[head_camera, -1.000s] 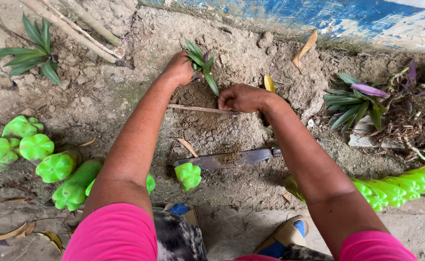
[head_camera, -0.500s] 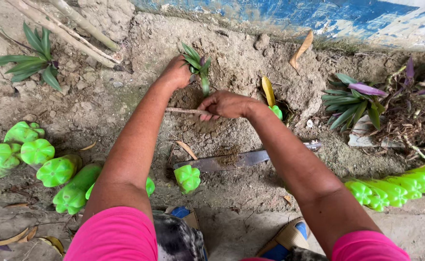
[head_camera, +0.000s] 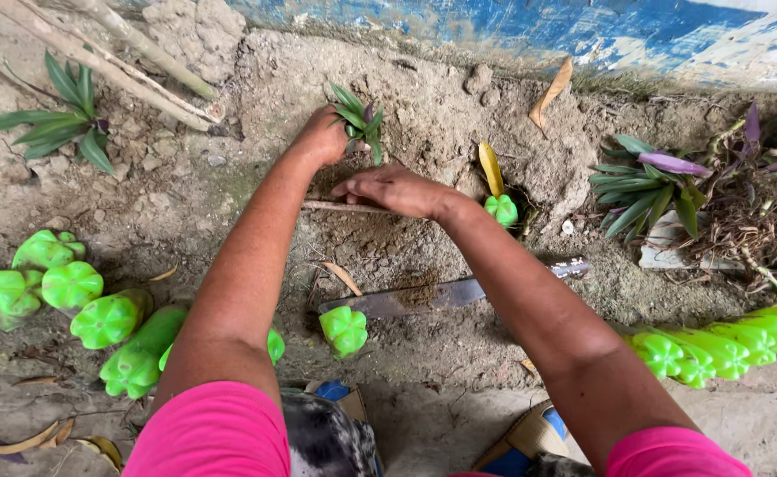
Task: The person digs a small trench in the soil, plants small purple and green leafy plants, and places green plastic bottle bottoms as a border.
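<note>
While you crouch over the dug soil, your hands work like this:
Left hand: your left hand is closed around the base of a small green seedling, holding it upright in the loose earth.
Right hand: your right hand lies palm down, fingers curled over a thin stick that rests flat on the soil; how tightly you grip it cannot be told.
Seedling: it stands just beyond your right hand, below the blue painted wall.
Blade: a long soiled knife lies on the ground under your right forearm, apart from both hands.
Bottles: green plastic bottles lie in a cluster at your left; another row lies at your right.
Other plants: a leafy plant with purple tips grows at the right, another green one far left.
</note>
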